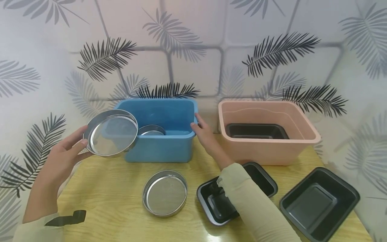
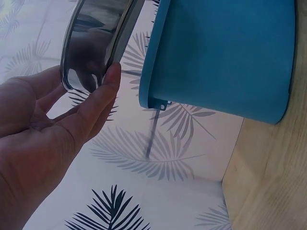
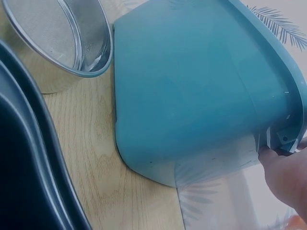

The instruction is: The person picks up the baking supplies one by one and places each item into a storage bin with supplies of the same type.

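Note:
My left hand (image 1: 65, 153) pinches the rim of a round metal sieve (image 1: 114, 136), thumb on one side and fingers on the other. The sieve is tilted in the air at the left end of the blue plastic bin (image 1: 158, 150) and overlaps it in the head view. My right hand (image 1: 206, 133) grips the bin's right end just under the rim; the right wrist view shows the thumb (image 3: 271, 155) at that rim. Inside the bin lies another sieve (image 1: 152, 127), partly hidden by the front wall. A third sieve (image 1: 165, 196) rests on the table before the bin.
A pink bin (image 1: 260, 151) stands to the right, holding a dark baking pan (image 1: 257, 130). Two dark rectangular pans, one (image 1: 262, 178) partly under my right sleeve (image 1: 257, 205) and another (image 1: 320, 201) farther right, lie on the wooden table (image 1: 112, 195). A leaf-patterned sheet hangs behind.

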The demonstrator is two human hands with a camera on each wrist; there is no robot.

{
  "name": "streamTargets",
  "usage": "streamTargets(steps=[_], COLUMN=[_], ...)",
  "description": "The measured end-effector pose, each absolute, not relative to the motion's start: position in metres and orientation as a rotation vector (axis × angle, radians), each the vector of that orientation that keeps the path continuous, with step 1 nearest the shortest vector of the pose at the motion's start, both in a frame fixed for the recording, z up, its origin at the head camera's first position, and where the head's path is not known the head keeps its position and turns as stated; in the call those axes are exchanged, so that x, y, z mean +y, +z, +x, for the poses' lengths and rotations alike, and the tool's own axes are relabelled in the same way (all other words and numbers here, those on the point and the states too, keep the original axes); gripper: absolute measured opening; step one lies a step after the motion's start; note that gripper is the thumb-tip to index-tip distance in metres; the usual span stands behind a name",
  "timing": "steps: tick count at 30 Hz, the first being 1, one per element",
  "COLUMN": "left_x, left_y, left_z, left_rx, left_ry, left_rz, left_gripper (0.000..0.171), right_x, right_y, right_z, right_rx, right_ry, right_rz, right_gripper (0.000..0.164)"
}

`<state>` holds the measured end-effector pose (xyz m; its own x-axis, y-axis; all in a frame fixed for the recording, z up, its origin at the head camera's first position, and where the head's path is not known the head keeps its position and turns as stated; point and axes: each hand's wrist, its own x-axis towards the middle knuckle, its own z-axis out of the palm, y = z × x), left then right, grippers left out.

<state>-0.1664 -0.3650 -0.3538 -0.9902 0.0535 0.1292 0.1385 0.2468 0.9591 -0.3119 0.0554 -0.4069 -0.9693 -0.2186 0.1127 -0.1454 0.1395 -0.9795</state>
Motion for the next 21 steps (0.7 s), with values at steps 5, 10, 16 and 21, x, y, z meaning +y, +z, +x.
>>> streamTargets(steps=[5, 10, 16, 21], left_x=[-0.361, -0.356, -0.35, -0.346], left_y=[-0.345, -0.334, -0.325, -0.32], left_z=[-0.192, -0.215, -0.237, -0.258], left_rx=[-2.443, -2.52, -2.652, -2.695], left_ry=[-1.849, -1.789, -1.671, -1.657], left_rz=[-0.282, -0.276, -0.23, -0.276], left_gripper=[0.061, 0.061, 0.06, 0.059], right_x=[0.055, 0.055, 0.056, 0.056], right_y=[-0.406, -0.406, -0.406, -0.407], right_z=[-0.312, -0.311, -0.311, -0.312], right_rx=[2.33, 2.331, 2.331, 2.331], right_ry=[-1.989, -1.98, -1.974, -1.98], right_rz=[-0.365, -0.35, -0.367, -0.372], right_gripper=[0.059, 0.06, 0.06, 0.06])
